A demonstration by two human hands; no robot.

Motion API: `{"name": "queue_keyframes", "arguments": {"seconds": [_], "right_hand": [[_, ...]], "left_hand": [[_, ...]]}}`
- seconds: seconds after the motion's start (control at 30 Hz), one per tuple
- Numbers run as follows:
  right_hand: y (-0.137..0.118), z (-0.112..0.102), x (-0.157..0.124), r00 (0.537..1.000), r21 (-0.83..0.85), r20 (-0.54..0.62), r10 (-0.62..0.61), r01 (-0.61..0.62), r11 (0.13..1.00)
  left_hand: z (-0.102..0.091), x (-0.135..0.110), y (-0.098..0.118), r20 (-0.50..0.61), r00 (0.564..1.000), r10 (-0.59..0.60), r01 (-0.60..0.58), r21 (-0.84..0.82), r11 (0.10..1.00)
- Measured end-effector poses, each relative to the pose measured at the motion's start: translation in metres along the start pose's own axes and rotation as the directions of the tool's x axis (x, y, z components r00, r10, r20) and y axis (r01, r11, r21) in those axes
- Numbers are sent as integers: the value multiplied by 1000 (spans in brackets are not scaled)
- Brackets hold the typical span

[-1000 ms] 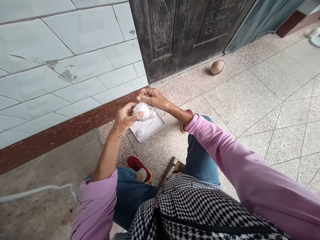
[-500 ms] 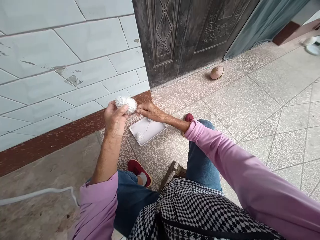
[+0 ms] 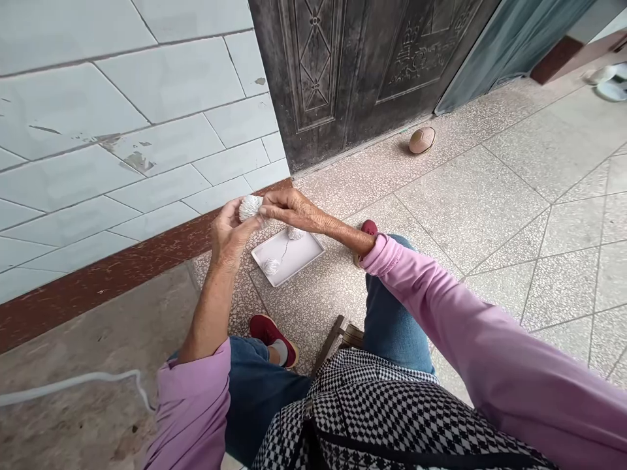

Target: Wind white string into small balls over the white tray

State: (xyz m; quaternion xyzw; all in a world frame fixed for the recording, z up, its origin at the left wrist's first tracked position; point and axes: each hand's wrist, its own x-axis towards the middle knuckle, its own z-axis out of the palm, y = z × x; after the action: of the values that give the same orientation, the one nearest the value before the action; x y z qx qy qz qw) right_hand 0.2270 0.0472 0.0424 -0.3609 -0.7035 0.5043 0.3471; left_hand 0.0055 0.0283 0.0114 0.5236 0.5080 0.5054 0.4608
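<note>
A bundle of white yarn [image 3: 250,207], its strands packed side by side, is held up in front of the wall. My left hand [image 3: 229,232] is closed around its left and lower side. At its right edge my right hand [image 3: 290,210] has thumb and fingers pinched on the yarn; whether a single strand is between them I cannot make out. Below lies a shallow white tray [image 3: 300,258] on the floor. Inside the tray are a ball of white yarn [image 3: 271,266] at the near left and another white yarn ball [image 3: 296,233] at the back, partly hidden, with a dark thin line between them.
A tiled wall [image 3: 161,143] rises on the left, beside a dark carved door [image 3: 343,72]. A worn brown ball [image 3: 422,140] rests near the doorstep. A white hose or cable [image 3: 73,380] lies at lower left. Part of a wooden stool [image 3: 333,339] shows between my legs.
My right hand has moved left and come over the right side of the yarn bundle. The bundle has been turned, and less of it shows between my hands.
</note>
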Motion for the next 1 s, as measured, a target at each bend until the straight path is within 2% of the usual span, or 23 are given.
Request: {"name": "queue_keyframes", "arguments": {"seconds": [0.1,0.17,0.27,0.4,0.5,0.6,0.73,0.87,1.0], "right_hand": [[12,-10,11,995,35,-99,-24,27,999],[23,-14,18,987,60,-152,-51,61,996],[36,-15,27,983,142,-174,-53,78,987],[40,-7,32,982,208,-185,38,1,978],[39,4,33,977,229,-188,99,-54,972],[38,12,29,978,229,-186,90,-46,972],[34,16,19,988,104,-142,66,-51,993],[27,17,6,1000,-36,-10,-19,18,999],[17,19,-4,996,-88,79,-42,49,995]], "left_hand": [[-2,-6,4,143,989,-47,44,22,999],[-1,-10,8,200,978,-53,54,0,999],[3,-15,14,258,964,-59,93,-120,988],[6,-15,17,296,953,-64,151,-279,948],[8,-10,15,229,973,-29,119,-390,913],[10,-3,12,120,993,18,42,-480,876],[13,5,9,9,999,37,-27,-523,852],[7,15,0,-68,995,70,-94,-501,860],[1,23,-14,-176,983,56,-120,-377,919]]}}
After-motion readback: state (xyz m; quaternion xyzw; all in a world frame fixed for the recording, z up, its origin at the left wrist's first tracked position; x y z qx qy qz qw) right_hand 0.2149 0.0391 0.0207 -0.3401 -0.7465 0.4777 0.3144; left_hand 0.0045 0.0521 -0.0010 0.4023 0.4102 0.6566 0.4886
